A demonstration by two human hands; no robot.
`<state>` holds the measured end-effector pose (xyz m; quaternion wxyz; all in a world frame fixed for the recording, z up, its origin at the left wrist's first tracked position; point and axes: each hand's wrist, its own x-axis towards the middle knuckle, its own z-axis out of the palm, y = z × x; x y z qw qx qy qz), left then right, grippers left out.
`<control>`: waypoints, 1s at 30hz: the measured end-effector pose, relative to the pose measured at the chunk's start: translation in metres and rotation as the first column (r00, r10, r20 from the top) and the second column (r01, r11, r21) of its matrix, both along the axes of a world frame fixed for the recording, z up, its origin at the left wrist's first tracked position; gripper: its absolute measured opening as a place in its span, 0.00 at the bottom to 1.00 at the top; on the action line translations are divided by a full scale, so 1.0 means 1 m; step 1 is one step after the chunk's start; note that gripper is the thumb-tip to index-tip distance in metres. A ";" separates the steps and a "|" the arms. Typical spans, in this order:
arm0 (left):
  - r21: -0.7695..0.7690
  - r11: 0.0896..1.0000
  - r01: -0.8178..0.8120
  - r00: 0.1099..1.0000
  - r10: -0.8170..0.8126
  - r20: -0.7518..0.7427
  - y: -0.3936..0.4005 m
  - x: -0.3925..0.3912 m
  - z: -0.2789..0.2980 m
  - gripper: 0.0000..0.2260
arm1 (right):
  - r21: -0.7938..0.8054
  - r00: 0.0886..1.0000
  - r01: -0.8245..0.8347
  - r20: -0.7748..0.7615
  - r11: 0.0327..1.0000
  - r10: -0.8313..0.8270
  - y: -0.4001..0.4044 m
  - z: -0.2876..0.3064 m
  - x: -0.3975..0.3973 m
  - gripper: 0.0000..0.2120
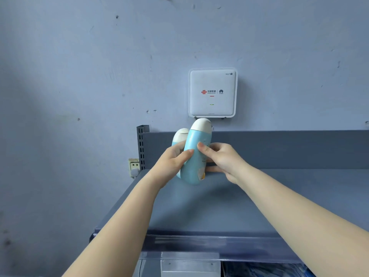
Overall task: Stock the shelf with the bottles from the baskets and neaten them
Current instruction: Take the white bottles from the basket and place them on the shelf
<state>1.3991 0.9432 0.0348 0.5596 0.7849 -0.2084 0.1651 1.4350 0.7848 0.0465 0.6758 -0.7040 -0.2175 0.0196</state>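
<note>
Grey metal shelf point(219, 206) against a scuffed blue wall point(79, 76) bearing a white router point(212, 92).

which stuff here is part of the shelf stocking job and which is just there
Part of the job:
front blue bottle, held by left hand and right hand
second blue bottle behind it
grey shelf

Just there:
white wifi router
wall socket

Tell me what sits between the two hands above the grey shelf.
In the head view, a light blue bottle with a white cap lies between the left hand and right hand, both gripping it.
</note>
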 end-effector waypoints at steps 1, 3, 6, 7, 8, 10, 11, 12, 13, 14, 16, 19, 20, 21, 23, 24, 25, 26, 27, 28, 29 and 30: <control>0.028 1.000 -0.007 1.000 0.007 -0.001 0.003 0.002 0.000 0.14 | 0.010 1.000 0.008 0.009 1.000 -0.008 0.003 -0.002 0.002 0.15; 0.073 0.997 -0.035 0.999 0.035 -0.003 0.009 0.006 -0.002 0.10 | 0.018 0.998 0.051 0.034 0.999 -0.052 0.008 -0.008 0.010 0.13; 0.104 0.990 -0.097 0.995 0.098 0.001 0.019 0.014 -0.004 0.07 | -0.027 0.988 0.135 0.076 0.991 -0.132 0.015 -0.015 0.023 0.17; 0.105 0.989 -0.108 0.994 0.107 0.013 0.022 0.016 -0.006 0.09 | -0.048 0.986 0.145 0.084 0.988 -0.141 0.019 -0.017 0.026 0.19; 0.089 0.990 -0.111 0.994 0.110 0.023 0.025 0.017 -0.008 0.11 | -0.067 0.985 0.155 0.093 0.986 -0.148 0.022 -0.019 0.029 0.19; 0.023 0.994 -0.110 0.994 0.110 0.027 0.029 0.019 -0.012 0.13 | -0.109 0.974 0.197 0.137 0.974 -0.181 0.029 -0.021 0.032 0.18; -0.003 0.993 -0.116 0.993 0.116 0.025 0.032 0.021 -0.014 0.13 | -0.129 0.965 0.223 0.167 0.966 -0.200 0.032 -0.022 0.034 0.18; -0.021 0.992 -0.125 0.992 0.125 0.020 0.034 0.023 -0.016 0.13 | -0.142 0.959 0.238 0.193 0.961 -0.209 0.035 -0.022 0.035 0.18; -0.039 0.990 -0.136 0.991 0.136 0.012 0.036 0.025 -0.018 0.13 | -0.151 0.955 0.242 0.210 0.959 -0.208 0.037 -0.023 0.037 0.19; -0.058 0.987 -0.148 0.989 0.149 0.000 0.039 0.028 -0.020 0.12 | -0.153 0.956 0.232 0.217 0.961 -0.196 0.039 -0.023 0.040 0.18; -0.102 0.979 -0.179 0.984 0.176 -0.038 0.045 0.032 -0.024 0.13 | -0.175 0.960 0.206 0.226 0.963 -0.165 0.041 -0.025 0.046 0.16; -0.149 0.966 -0.213 0.975 0.201 -0.091 0.051 0.039 -0.030 0.14 | -0.220 0.948 0.222 0.278 0.950 -0.157 0.045 -0.026 0.050 0.14; -0.154 0.963 -0.222 0.973 0.210 -0.092 0.053 0.041 -0.031 0.13 | -0.227 0.941 0.235 0.295 0.945 -0.164 0.047 -0.027 0.051 0.14; -0.159 0.961 -0.228 0.972 0.216 -0.089 0.055 0.043 -0.032 0.11 | -0.229 0.936 0.247 0.307 0.941 -0.171 0.050 -0.027 0.052 0.13; -0.166 0.959 -0.232 0.972 0.221 -0.079 0.057 0.045 -0.032 0.10 | -0.227 0.931 0.269 0.312 0.936 -0.192 0.053 -0.028 0.053 0.12; -0.168 0.957 -0.237 0.971 0.228 -0.072 0.058 0.045 -0.032 0.09 | -0.224 0.929 0.277 0.311 0.934 -0.201 0.054 -0.028 0.055 0.12; -0.168 0.954 -0.248 0.969 0.240 -0.065 0.058 0.046 -0.032 0.09 | -0.222 0.928 0.284 0.310 0.933 -0.209 0.055 -0.029 0.056 0.12; -0.163 0.950 -0.266 0.964 0.259 -0.058 0.057 0.047 -0.032 0.09 | -0.224 0.927 0.290 0.309 0.931 -0.214 0.056 -0.030 0.057 0.13; -0.151 0.946 -0.286 0.958 0.282 -0.052 0.057 0.048 -0.032 0.10 | -0.226 0.926 0.295 0.307 0.928 -0.220 0.057 -0.031 0.058 0.12; -0.135 0.943 -0.303 0.953 0.300 -0.046 0.056 0.048 -0.032 0.10 | -0.230 0.925 0.301 0.307 0.926 -0.225 0.058 -0.032 0.058 0.12; -0.121 0.942 -0.314 0.949 0.312 -0.042 0.056 0.049 -0.033 0.10 | -0.231 0.923 0.309 0.308 0.923 -0.232 0.059 -0.033 0.059 0.12; -0.110 0.940 -0.324 0.946 0.322 -0.039 0.055 0.050 -0.032 0.10 | -0.230 0.920 0.317 0.310 0.920 -0.239 0.059 -0.033 0.059 0.13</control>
